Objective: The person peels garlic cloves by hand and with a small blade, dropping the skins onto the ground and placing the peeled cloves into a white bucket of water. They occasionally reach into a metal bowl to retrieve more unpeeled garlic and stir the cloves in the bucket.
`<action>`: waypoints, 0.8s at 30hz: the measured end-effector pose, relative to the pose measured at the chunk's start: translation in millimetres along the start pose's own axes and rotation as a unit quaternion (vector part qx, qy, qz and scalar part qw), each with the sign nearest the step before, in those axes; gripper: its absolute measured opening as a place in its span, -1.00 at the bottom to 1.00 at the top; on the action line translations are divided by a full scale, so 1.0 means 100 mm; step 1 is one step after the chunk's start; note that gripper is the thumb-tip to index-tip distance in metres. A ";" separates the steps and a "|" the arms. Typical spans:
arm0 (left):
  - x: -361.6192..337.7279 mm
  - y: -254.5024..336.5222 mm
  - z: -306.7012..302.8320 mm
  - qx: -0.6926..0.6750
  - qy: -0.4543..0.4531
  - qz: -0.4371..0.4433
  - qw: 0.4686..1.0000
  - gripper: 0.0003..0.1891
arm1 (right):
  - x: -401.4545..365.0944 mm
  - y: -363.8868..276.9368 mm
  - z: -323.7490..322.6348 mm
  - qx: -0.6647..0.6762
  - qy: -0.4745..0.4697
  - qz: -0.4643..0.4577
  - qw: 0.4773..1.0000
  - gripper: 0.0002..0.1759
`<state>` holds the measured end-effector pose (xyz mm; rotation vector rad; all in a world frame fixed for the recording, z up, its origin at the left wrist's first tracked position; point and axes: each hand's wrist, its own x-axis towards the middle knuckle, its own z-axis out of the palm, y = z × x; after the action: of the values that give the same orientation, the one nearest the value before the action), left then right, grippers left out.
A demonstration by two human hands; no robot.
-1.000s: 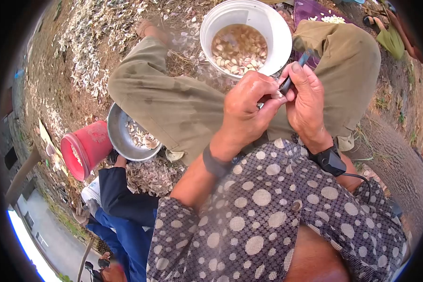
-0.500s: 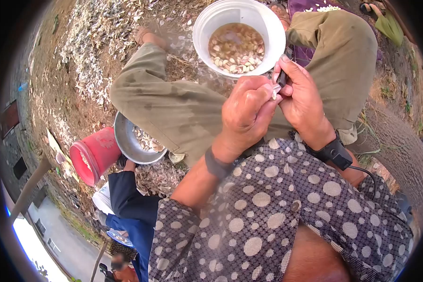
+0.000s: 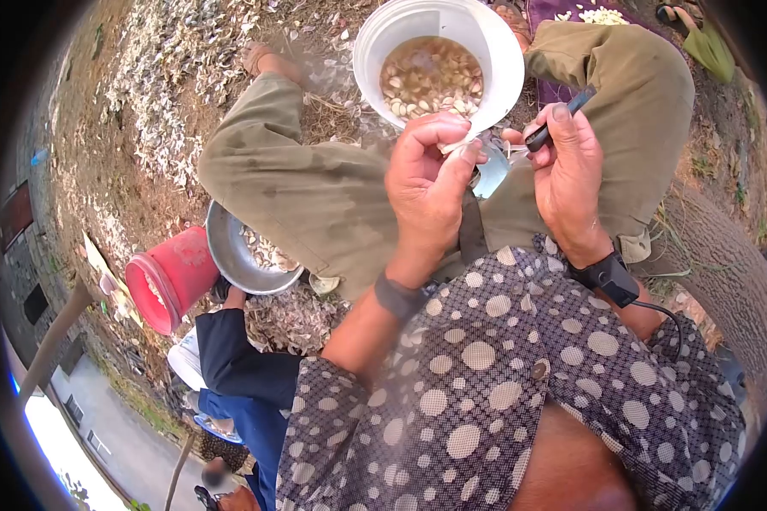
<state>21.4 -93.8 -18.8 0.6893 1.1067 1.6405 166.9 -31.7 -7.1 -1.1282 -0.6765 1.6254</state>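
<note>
My left hand (image 3: 426, 187) is closed, with thumb and forefinger pinching a pale garlic clove (image 3: 450, 147) that the fingers mostly cover. Beside it, my right hand (image 3: 568, 183) grips a small knife (image 3: 537, 138) by its black handle; the short blade points toward my left hand. A small gap separates the two hands. Just beyond them stands a white bucket (image 3: 507, 81) holding brownish water and many garlic cloves (image 3: 426, 81). Below the fingers, between my legs, shows a pale blue surface (image 3: 491, 175) I cannot identify.
At left, a metal basin (image 3: 222, 234) with garlic stands against a red bucket (image 3: 175, 272) lying tilted. Another person in blue clothing (image 3: 243, 409) sits at lower left. Garlic skins (image 3: 158, 102) litter the ground. Peeled cloves (image 3: 603, 16) lie on a purple cloth (image 3: 554, 92). A tree trunk (image 3: 716, 247) rises at right.
My hands were together near the bucket's rim and have drawn apart. The knife's black handle now shows more fully, and the pale blue surface has come into sight between the hands.
</note>
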 end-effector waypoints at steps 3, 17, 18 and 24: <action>-0.02 0.07 -0.01 0.032 0.006 -0.013 0.999 -0.69 | 0.02 -0.09 -0.18 -0.184 -0.038 -0.007 0.982 -0.76; 0.00 0.22 -0.02 0.361 -0.121 0.140 0.914 -0.53 | -0.16 -0.20 0.02 -0.375 -0.176 0.016 0.910 -0.88; -0.01 0.23 -0.03 0.374 -0.132 0.136 0.908 -0.52 | -0.15 -0.17 -0.03 -0.377 -0.187 0.017 0.907 -0.88; -0.05 0.25 0.01 0.353 -0.151 0.120 0.915 -0.52 | -0.13 -0.23 -0.08 -0.388 -0.203 -0.005 0.899 -0.90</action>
<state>13.9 -100.1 4.3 1.5445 1.4261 1.2373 184.1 -37.3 13.4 -1.3206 -1.7086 1.6298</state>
